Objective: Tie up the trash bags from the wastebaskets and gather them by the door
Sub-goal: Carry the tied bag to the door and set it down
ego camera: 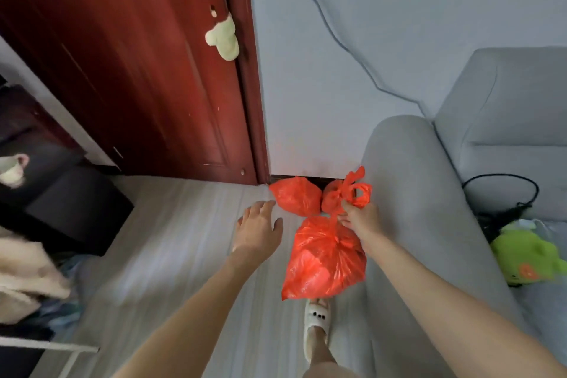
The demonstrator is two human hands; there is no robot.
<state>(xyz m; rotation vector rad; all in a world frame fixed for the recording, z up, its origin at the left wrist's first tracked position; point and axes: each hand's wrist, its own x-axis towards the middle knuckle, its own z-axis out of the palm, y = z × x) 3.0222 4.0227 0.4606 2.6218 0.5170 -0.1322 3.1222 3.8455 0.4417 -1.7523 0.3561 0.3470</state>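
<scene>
The right hand (pixel 360 219) grips a tied, shiny red plastic bag (pixel 325 258) by its knot. The left hand (pixel 257 230) is bare, fingers spread wide. 2 more red plastic bags (pixel 296 195) sit far off by the dark red wooden door (pixel 147 70) — touching.

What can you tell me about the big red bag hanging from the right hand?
The big red bag is thin, shiny, crinkled orange-red plastic, bulging with contents and gathered to a twisted neck at the top. The right hand grips it there, so it hangs in the air above a slippered foot. It is the largest of three similar bags, nearest the camera.
</scene>
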